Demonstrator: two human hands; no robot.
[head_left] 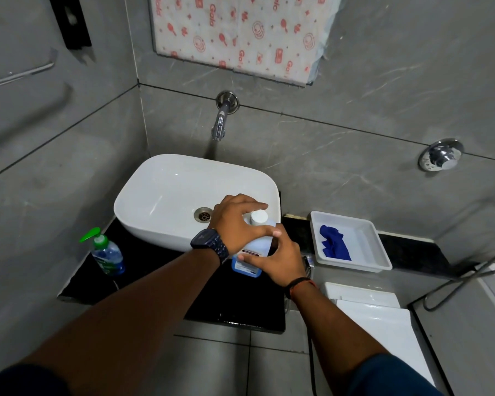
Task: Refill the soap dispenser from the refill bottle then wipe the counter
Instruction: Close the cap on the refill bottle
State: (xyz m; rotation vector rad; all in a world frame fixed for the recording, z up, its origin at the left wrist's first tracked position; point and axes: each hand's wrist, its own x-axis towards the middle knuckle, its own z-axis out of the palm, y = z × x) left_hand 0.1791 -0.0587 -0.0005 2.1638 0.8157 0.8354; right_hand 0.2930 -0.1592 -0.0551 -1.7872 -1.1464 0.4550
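The refill bottle (255, 247), pale blue with a white cap (259, 217), stands on the black counter (160, 284) just in front of the white basin. My left hand (235, 221) curls around the bottle's neck and cap from the left. My right hand (280, 258) grips the bottle's body from the right. The soap dispenser (107, 254), a small clear-blue bottle with a green pump, stands on the counter's left end, apart from both hands. A blue cloth (333, 244) lies crumpled in a white tray (377, 252) on the right ledge.
The white basin (166, 201) sits on the counter under a wall tap (220, 124). A chrome valve (440, 158) is on the right wall. A white toilet cistern (383, 315) sits below right, with a hose beside it. The counter's front edge is close to my arms.
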